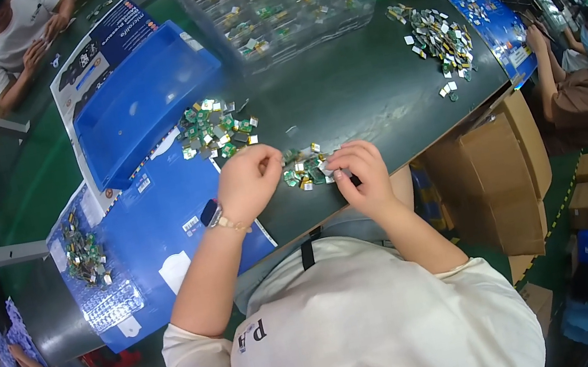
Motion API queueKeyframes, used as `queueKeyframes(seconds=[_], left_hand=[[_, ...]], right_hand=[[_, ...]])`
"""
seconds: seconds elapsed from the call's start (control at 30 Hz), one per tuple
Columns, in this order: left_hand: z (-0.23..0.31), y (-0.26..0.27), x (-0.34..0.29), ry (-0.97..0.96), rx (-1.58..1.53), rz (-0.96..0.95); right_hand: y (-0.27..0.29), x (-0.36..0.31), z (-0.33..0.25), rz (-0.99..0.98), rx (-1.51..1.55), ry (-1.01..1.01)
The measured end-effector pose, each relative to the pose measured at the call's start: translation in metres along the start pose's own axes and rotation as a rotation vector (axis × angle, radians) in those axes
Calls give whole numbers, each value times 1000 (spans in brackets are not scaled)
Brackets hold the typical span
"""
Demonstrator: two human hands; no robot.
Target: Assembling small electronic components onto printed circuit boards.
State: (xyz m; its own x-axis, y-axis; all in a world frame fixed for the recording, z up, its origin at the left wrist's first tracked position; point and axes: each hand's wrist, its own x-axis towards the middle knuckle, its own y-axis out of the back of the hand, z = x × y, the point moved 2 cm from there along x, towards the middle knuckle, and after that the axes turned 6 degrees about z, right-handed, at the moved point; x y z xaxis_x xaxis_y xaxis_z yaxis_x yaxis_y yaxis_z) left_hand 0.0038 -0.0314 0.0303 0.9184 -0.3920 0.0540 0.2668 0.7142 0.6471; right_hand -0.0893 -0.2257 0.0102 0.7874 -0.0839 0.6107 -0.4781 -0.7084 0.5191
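Between my hands lies a small heap of little green circuit boards (301,172), some with white or yellow parts. My left hand (252,179), with a watch and bracelet at the wrist, is at the heap's left edge. Its fingers are curled together, and whatever they grip is hidden. On the right side of the heap my right hand (363,174) has thumb and forefinger bent towards each other by a small whitish piece; what sits in the pinch is too small to name. A bigger pile of similar boards (216,128) lies just beyond my left hand.
A blue plastic bin (146,103) stands at the far left on printed sheets. Clear stacked trays (279,9) hold many boards. More boards lie in a right-hand pile (438,40) and a left-hand pile (84,256). A cardboard box (494,180) stands beside the table; co-workers sit around it.
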Motion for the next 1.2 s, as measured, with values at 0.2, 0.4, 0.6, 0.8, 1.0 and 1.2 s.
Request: queueKeyframes(seconds=[0.2,0.4,0.6,0.8,1.0,1.2], left_hand=[[-8,8,-2,446,-630,-73],[5,1,-7,364,-670,-187],[3,-3,-15,445,-1005,-261],[-13,-6,-20,486,-1292,-223],[-24,24,-6,449,-1158,-278],[-38,10,-2,420,-1317,-252]], right_hand=[[10,33,-25,-292,121,-62],[-9,48,-34,-116,104,-8],[-16,51,-30,-1,-117,121],[-24,65,-32,-50,66,151],[-36,84,-42,-9,-5,363],[-45,90,-41,-59,-70,389]])
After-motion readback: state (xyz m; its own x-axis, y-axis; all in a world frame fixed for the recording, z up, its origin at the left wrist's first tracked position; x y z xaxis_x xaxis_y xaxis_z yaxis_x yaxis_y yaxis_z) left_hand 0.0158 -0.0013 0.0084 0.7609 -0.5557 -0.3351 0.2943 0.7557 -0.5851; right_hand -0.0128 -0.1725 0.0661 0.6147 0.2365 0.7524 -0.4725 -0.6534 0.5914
